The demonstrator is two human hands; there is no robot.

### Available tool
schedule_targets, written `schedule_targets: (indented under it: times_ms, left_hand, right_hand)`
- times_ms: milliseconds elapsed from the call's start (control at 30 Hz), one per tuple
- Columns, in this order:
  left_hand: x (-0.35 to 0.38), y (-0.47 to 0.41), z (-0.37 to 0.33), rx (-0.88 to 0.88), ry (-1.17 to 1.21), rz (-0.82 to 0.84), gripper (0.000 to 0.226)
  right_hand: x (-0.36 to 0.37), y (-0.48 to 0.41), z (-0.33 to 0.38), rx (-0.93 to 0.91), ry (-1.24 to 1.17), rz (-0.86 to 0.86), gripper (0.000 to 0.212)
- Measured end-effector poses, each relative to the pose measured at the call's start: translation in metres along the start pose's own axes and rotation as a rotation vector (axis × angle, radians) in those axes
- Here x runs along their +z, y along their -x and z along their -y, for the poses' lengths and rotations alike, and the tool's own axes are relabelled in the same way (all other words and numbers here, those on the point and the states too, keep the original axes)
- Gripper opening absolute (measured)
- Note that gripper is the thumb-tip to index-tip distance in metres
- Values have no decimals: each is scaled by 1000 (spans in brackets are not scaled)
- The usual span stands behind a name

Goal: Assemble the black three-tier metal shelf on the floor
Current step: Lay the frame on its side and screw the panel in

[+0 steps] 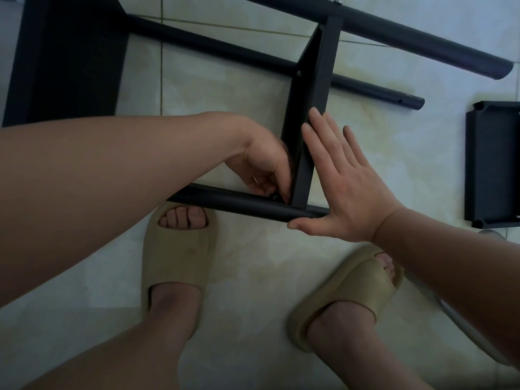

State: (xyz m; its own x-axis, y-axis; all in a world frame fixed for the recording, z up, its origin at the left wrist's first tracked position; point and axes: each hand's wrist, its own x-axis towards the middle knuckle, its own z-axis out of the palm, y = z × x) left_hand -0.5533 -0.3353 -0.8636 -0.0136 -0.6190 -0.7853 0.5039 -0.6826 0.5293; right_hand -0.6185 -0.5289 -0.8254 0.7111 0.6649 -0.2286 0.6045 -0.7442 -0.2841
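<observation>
**Shelf corner being steadied by both hands**

The partly built black shelf frame [422, 42] is lying on the tiled floor [225, 88], just beyond two feet in beige slippers [177, 263]. The left hand [261, 164] is being held curled at the corner where a tier panel [312, 88] is meeting the near tube [225, 202]. Its fingers [270, 187] are pinching a small dark screw [275, 197] there. The right hand [346, 187] is being pressed flat against the panel's other side, with its fingers [318, 136] straight and its thumb lying along the tube. A spare tier [492, 164] is lying well apart on the right.
</observation>
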Motion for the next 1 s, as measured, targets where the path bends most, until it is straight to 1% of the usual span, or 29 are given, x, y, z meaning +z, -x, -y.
schedule_targets:
  times_ms: [267, 367, 600, 733, 900, 1000]
  left_hand:
    - [-1, 1, 0, -76, -17, 18, 7]
    - [1, -3, 1, -55, 1, -5, 10]
    - [0, -2, -1, -20, 29, 20, 17]
    - [0, 1, -1, -18, 25, 38, 15]
    - [0, 1, 0, -31, 25, 19, 13]
    - [0, 1, 1, -30, 8, 28, 18]
  right_hand:
    - [-1, 0, 1, 1, -5, -3, 125]
    - [-1, 0, 1, -1, -3, -7, 125]
    - [0, 0, 0, -2, -1, -9, 125]
    - [0, 0, 0, -4, -5, -8, 125]
    - [0, 0, 0, -6, 0, -12, 125]
    - [0, 0, 0, -3, 1, -8, 125]
